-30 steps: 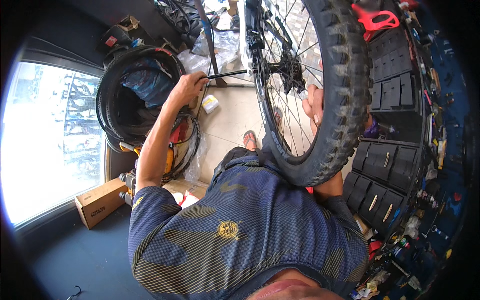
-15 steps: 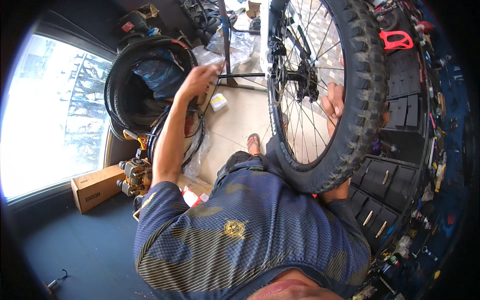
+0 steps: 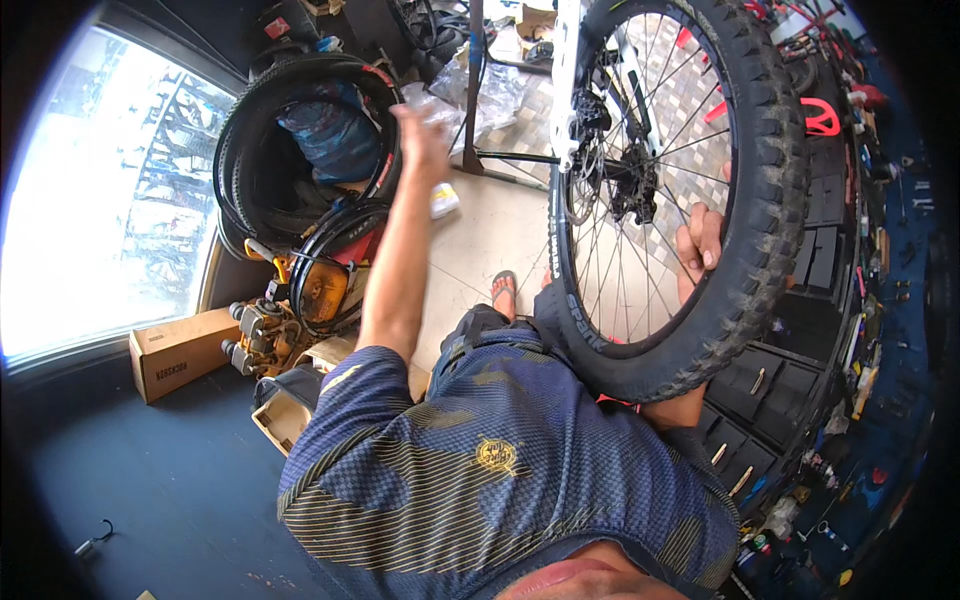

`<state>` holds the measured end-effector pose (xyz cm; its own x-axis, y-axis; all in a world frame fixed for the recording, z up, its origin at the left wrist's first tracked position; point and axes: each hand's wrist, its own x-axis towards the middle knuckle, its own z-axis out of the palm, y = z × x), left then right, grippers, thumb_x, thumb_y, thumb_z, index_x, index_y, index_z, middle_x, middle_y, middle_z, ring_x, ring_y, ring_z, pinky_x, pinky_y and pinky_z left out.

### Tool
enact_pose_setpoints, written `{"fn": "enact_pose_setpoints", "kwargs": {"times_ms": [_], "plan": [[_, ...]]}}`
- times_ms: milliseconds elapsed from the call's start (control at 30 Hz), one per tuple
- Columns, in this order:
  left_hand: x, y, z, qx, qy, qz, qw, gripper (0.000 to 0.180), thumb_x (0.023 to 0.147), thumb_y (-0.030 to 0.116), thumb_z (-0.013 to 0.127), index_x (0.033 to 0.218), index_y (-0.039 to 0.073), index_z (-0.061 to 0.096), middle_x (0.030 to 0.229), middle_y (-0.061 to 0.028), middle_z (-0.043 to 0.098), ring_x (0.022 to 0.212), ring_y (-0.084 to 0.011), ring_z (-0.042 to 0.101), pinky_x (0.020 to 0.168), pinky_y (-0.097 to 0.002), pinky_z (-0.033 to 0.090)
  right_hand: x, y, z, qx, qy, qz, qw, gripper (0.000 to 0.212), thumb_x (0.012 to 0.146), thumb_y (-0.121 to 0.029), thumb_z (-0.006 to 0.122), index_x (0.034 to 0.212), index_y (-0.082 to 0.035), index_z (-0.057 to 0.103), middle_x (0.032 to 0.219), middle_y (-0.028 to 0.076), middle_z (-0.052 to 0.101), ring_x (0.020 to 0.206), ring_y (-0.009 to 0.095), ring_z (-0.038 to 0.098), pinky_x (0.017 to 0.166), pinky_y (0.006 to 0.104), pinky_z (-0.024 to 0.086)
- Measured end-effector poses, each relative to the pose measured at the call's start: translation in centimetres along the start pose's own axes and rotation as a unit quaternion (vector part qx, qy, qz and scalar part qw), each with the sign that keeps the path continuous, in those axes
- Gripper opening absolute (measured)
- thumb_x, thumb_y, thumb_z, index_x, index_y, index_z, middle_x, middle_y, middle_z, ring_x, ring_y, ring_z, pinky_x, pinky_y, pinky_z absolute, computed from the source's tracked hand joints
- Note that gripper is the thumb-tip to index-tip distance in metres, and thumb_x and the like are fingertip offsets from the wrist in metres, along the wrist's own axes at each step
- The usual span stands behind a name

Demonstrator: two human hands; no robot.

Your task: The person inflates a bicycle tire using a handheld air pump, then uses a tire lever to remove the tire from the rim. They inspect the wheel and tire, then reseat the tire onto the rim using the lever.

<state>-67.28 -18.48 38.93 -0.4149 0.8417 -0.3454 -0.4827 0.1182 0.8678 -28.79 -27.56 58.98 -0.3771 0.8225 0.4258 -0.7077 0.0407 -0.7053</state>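
Note:
A bicycle wheel [image 3: 780, 190] with a knobby black tyre stands upright at the right, its lower edge against my shirt. Behind its spokes shows my right hand [image 3: 698, 240], fingers curled at the inner rim; the tyre hides part of that arm. The hub and sprockets [image 3: 632, 185] sit beside a white frame or fork part [image 3: 568, 85] and a brake disc [image 3: 582, 190]. My left hand [image 3: 424, 150] is raised in front of the stacked tyres [image 3: 230, 150], smeared by motion. Whether it holds anything is unclear.
A dark stand post [image 3: 473, 90] with floor bars rises beyond my left hand. Clear plastic wrapping [image 3: 495, 95] lies behind it. At the left are a cardboard box [image 3: 180, 352] and yellow-brown metal parts [image 3: 265, 335]. Black drawers [image 3: 755, 380] and a tool-covered wall line the right.
My left hand has swung up and away from the dark bar near the stand. My right hand stays at the wheel's rim. The whole view has shifted slightly.

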Motion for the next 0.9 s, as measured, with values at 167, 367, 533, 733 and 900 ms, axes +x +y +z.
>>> {"fn": "enact_pose_setpoints", "kwargs": {"times_ms": [167,367,533,733,900], "plan": [[0.9,2.2,-3.7,-0.021,0.067,0.154,0.986,0.093,0.094,0.08,0.029,0.153,0.008,0.034,0.151,-0.0161,0.038,0.145,-0.0307,0.029,0.119,-0.0493,0.02,0.2,0.7,2.3,0.041,0.032,-0.003,0.999,0.072,0.101,-0.023,0.059,0.156,0.001,0.02,0.063,-0.001,0.044,0.065,0.008,0.034,0.052,0.0238,0.029],[1.6,-2.4,2.8,0.011,0.028,0.036,0.999,0.098,0.093,0.079,0.035,0.16,0.009,0.021,0.165,-0.0171,0.02,0.152,-0.0296,0.014,0.122,-0.0491,0.012,0.1,-0.7,0.7,-0.043,0.044,0.009,0.998,0.069,0.101,-0.029,0.057,0.154,0.002,0.025,0.062,-0.003,0.043,0.063,0.008,0.033,0.053,0.0239,0.029],[-2.8,-0.4,9.4,0.041,0.035,0.109,0.993,0.09,0.099,0.071,0.03,0.159,0.004,0.02,0.164,-0.0169,0.021,0.152,-0.0313,0.017,0.123,-0.0444,0.013,0.9,0.3,3.4,-0.026,0.043,0.005,0.999,0.069,0.101,-0.028,0.058,0.154,0.001,0.025,0.062,-0.004,0.042,0.063,0.008,0.032,0.053,0.0236,0.028],[-0.8,-0.7,8.0,-0.005,0.114,0.165,0.98,0.08,0.105,0.061,0.024,0.155,-0.003,0.028,0.159,-0.0207,0.033,0.145,-0.0297,0.033,0.12,-0.0441,0.023,0.2,-0.2,1.7,-0.05,0.073,-0.005,0.996,0.071,0.099,-0.025,0.061,0.155,0.0,0.024,0.062,-0.005,0.04,0.063,0.007,0.031,0.054,0.0234,0.027],[0.7,-7.5,9.3,0.063,0.131,0.136,0.98,0.058,0.108,0.041,0.035,0.145,-0.003,0.042,0.137,-0.0202,0.055,0.126,-0.0289,0.051,0.111,-0.0463,0.037,0.6,1.5,0.7,-0.013,0.06,0.0,0.998,0.073,0.098,-0.022,0.063,0.155,-0.001,0.024,0.062,-0.006,0.039,0.064,0.007,0.03,0.054,0.0231,0.026]]}}
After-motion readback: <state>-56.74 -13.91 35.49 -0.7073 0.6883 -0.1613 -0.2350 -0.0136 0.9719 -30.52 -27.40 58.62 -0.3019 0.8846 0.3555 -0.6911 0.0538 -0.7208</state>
